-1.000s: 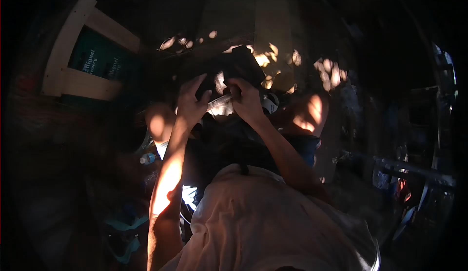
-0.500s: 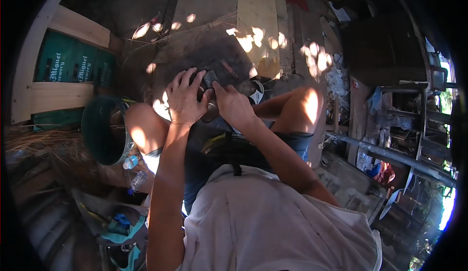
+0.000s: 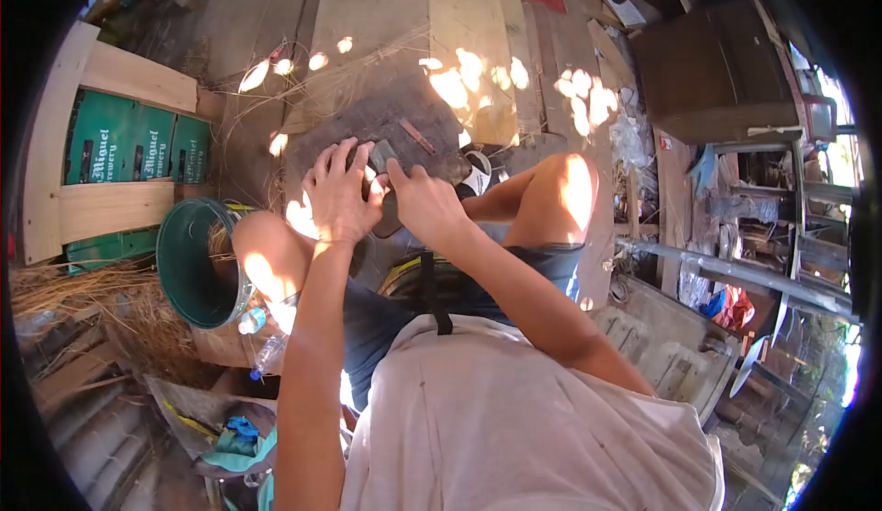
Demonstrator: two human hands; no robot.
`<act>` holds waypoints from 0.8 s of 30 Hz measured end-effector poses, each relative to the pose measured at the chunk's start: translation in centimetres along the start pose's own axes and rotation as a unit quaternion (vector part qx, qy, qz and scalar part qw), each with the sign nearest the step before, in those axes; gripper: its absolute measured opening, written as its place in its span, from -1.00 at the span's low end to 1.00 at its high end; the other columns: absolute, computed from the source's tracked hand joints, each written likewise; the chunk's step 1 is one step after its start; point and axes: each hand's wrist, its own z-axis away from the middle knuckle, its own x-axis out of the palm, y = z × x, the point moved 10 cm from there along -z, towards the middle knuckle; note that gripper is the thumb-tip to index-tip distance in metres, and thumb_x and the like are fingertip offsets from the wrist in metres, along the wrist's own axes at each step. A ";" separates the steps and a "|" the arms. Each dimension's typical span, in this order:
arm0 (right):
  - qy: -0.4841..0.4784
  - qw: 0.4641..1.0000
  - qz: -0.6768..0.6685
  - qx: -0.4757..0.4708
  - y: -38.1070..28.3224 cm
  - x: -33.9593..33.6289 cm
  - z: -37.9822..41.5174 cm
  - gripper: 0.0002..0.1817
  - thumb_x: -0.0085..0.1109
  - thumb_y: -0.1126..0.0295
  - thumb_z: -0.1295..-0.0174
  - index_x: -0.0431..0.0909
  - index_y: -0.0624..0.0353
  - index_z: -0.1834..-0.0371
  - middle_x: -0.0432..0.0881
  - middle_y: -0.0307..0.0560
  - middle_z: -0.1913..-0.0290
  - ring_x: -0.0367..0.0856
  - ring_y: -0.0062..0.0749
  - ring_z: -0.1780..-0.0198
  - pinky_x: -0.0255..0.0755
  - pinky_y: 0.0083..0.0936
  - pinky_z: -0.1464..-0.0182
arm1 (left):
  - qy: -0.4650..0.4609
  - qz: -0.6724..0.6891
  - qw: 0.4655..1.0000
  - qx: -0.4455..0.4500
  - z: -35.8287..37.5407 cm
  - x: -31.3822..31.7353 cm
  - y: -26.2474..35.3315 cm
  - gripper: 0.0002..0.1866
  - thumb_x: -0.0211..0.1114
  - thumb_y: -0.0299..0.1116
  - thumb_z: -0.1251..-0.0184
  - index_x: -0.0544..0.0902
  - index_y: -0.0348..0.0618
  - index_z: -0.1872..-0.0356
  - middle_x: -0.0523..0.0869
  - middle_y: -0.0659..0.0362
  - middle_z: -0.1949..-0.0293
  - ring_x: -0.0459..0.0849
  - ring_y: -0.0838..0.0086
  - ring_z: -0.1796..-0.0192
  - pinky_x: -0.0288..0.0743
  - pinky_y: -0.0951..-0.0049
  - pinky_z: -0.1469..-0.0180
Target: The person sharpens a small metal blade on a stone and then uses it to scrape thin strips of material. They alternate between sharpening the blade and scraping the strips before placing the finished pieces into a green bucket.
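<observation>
I have one view only, worn on the head. It looks steeply down, close over the lap, wide and curved at the edges.

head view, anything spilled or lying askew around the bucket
Yes. A plastic bottle lies on its side below the green bucket, and loose dry straw is strewn beside it. Both hands grip a dark object; nothing looks spilled there.

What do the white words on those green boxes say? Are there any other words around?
"Miguel" over "Brewery", partly cut off, on the green crate behind the wooden planks; it repeats on the panels beside it.
The small red and white tag on the floor is too small to read.
No other words can be read.
</observation>
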 end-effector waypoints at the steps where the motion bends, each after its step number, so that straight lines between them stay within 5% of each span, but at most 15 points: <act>1: 0.003 1.000 -0.002 0.006 0.3 0.5 -0.8 -0.65 0.13 0.43 -0.26 0.46 0.28 -0.10 0.67 0.23 0.22 0.76 0.09 0.28 0.68 -0.16 0.29 | 0.001 -0.001 1.000 0.006 0.1 0.0 0.2 -0.43 0.32 -0.12 -0.25 0.50 0.23 -0.33 0.46 0.22 -0.39 0.36 0.14 -0.43 0.20 -0.08 -0.40; 3: 0.092 0.994 0.029 -0.053 -0.5 -0.3 -2.1 -0.65 0.10 0.42 -0.27 0.46 0.32 -0.10 0.67 0.19 0.23 0.77 0.03 0.27 0.69 -0.24 0.31 | 0.039 0.002 0.999 0.028 0.2 -0.1 0.4 -0.41 0.33 -0.05 -0.21 0.52 0.18 -0.31 0.48 0.24 -0.37 0.36 0.18 -0.43 0.20 -0.07 -0.39; 7: 0.000 1.000 -0.001 0.012 0.7 0.5 0.9 -0.47 0.17 0.45 -0.20 0.36 0.32 -0.26 0.65 0.25 0.18 0.76 0.12 0.25 0.68 -0.17 0.29 | 0.026 -0.024 0.999 0.014 -0.2 0.4 0.7 -0.37 0.39 -0.14 -0.14 0.52 0.19 -0.32 0.46 0.25 -0.38 0.35 0.18 -0.44 0.19 -0.03 -0.39; 13: 0.031 0.999 -0.018 -0.010 0.7 0.4 -1.6 -0.42 0.17 0.42 -0.22 0.32 0.26 -0.34 0.65 0.24 0.15 0.76 0.14 0.24 0.68 -0.14 0.27 | 0.007 -0.010 1.000 0.016 0.1 0.2 0.7 -0.28 0.45 -0.16 -0.04 0.51 0.21 -0.35 0.45 0.28 -0.38 0.32 0.19 -0.46 0.15 -0.02 -0.41; 15: 0.023 0.999 -0.026 0.008 0.7 0.8 -0.4 -0.52 0.18 0.40 -0.23 0.42 0.26 -0.23 0.65 0.25 0.14 0.76 0.12 0.25 0.67 -0.10 0.25 | 0.015 -0.040 0.999 0.032 0.1 -0.1 0.4 -0.28 0.43 -0.13 -0.04 0.51 0.20 -0.35 0.49 0.26 -0.34 0.39 0.16 -0.41 0.27 0.00 -0.37; 17: 0.124 0.985 -0.076 -0.091 -0.6 -0.6 1.1 -0.67 0.17 0.37 -0.23 0.57 0.25 -0.04 0.66 0.25 0.16 0.75 0.07 0.27 0.67 -0.08 0.26 | 0.036 -0.024 0.995 0.090 -0.2 0.4 0.6 -0.29 0.40 -0.13 -0.07 0.50 0.19 -0.36 0.54 0.21 -0.29 0.48 0.10 -0.35 0.43 0.02 -0.28; 19: 0.108 0.989 -0.093 -0.041 -0.4 -1.6 -0.9 -0.74 0.19 0.31 -0.21 0.66 0.23 0.13 0.67 0.22 0.19 0.74 0.00 0.29 0.67 -0.12 0.26 | 0.001 0.018 0.996 0.093 -0.6 -0.4 2.6 -0.39 0.32 -0.13 -0.19 0.53 0.15 -0.33 0.52 0.17 -0.33 0.49 0.10 -0.34 0.41 0.08 -0.34; 21: 0.091 0.995 0.036 -0.022 -0.6 -0.9 -0.8 -0.67 0.22 0.23 -0.17 0.68 0.28 0.16 0.69 0.15 0.23 0.75 -0.10 0.21 0.67 -0.21 0.28 | 0.037 -0.012 0.992 0.116 -0.2 0.2 2.6 -0.42 0.22 0.00 -0.29 0.53 0.15 -0.34 0.54 0.14 -0.34 0.49 0.08 -0.35 0.41 0.01 -0.33; 24: 0.051 0.996 -0.065 0.025 1.0 0.4 1.0 -0.64 0.30 0.22 -0.07 0.68 0.28 0.16 0.67 0.15 0.24 0.75 -0.07 0.21 0.67 -0.23 0.29 | 0.069 -0.071 0.990 0.098 0.6 1.8 1.3 -0.42 0.12 0.06 -0.39 0.48 0.17 -0.40 0.46 0.21 -0.43 0.44 0.08 -0.40 0.35 -0.06 -0.37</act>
